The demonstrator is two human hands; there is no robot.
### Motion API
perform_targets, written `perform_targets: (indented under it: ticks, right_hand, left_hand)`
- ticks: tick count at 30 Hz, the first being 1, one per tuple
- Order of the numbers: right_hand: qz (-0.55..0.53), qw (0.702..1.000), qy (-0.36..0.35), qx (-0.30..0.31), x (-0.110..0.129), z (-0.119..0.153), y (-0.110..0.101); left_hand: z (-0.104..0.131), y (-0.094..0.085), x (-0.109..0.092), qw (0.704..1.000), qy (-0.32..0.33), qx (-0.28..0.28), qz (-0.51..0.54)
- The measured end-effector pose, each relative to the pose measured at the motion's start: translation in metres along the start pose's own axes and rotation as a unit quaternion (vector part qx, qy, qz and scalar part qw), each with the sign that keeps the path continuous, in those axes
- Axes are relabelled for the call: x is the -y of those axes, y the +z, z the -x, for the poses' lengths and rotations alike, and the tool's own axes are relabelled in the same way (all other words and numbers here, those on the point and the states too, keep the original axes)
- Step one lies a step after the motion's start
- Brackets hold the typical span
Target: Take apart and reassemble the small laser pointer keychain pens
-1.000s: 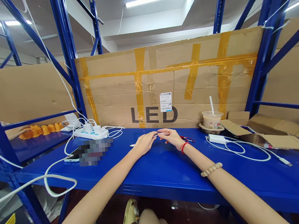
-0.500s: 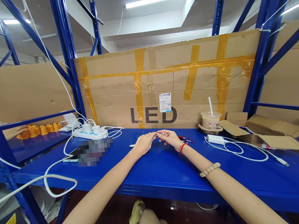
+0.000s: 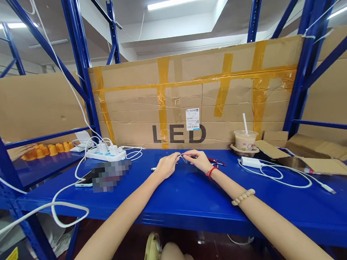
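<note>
My left hand (image 3: 168, 165) and my right hand (image 3: 197, 160) meet over the middle of the blue shelf top. The fingertips of both are pinched on a small, thin, silvery piece (image 3: 183, 158) between them; its kind is too small to make out. Behind my right wrist lies a red-handled tool (image 3: 217, 161), partly covered by the hand. A silver, pen-like end (image 3: 153, 169) pokes out beside my left wrist, the rest of it hidden.
Left are a white power strip (image 3: 106, 154) with plugs and a phone (image 3: 87, 180) beside a blurred patch. To the right stand a drink cup (image 3: 245, 140), a white adapter cable (image 3: 252, 162) and an opened cardboard box (image 3: 324, 164). Another person's hand (image 3: 20, 151) is near orange pieces (image 3: 45, 150).
My right fingers have shifted slightly on the small piece, which now tilts downward between the hands. At far left the other person's hand has moved a little.
</note>
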State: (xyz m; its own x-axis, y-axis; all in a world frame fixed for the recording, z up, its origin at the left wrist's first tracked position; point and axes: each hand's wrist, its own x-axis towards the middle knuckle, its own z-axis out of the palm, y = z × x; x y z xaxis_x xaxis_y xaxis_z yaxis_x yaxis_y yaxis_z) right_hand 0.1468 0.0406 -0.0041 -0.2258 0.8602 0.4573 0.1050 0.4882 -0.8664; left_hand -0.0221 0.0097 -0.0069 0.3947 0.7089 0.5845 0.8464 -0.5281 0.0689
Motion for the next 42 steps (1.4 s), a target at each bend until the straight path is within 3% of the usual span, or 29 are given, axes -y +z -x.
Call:
perform_targets:
  ticks: [5, 12, 20, 27, 33, 37, 42]
  right_hand:
    - [-0.013, 0.998, 0.055, 0.017, 0.004, 0.001, -0.001]
    - [-0.045, 0.976, 0.182, 0.114, 0.007, 0.003, -0.016]
    - [-0.067, 0.961, 0.221, 0.154, 0.010, 0.007, -0.017]
    - [-0.061, 0.960, 0.223, 0.156, 0.012, 0.008, -0.015]
    - [-0.042, 0.966, 0.209, 0.145, 0.009, 0.007, -0.014]
    - [-0.008, 0.979, 0.180, 0.099, 0.011, 0.006, -0.007]
    - [0.040, 0.995, 0.084, 0.036, 0.011, 0.002, 0.009]
  left_hand:
    - [0.001, -0.001, -0.004, 1.000, 0.025, -0.004, 0.010]
    - [0.002, -0.002, -0.010, 0.994, 0.108, -0.008, -0.024]
    - [0.006, -0.003, -0.012, 0.990, 0.129, -0.021, -0.058]
    - [0.006, 0.001, -0.004, 0.985, 0.157, -0.024, -0.068]
    - [0.005, 0.006, 0.000, 0.977, 0.177, -0.064, -0.098]
    - [0.003, 0.008, 0.002, 0.982, 0.150, -0.061, -0.095]
    - [-0.001, 0.007, 0.005, 0.990, 0.093, -0.056, -0.086]
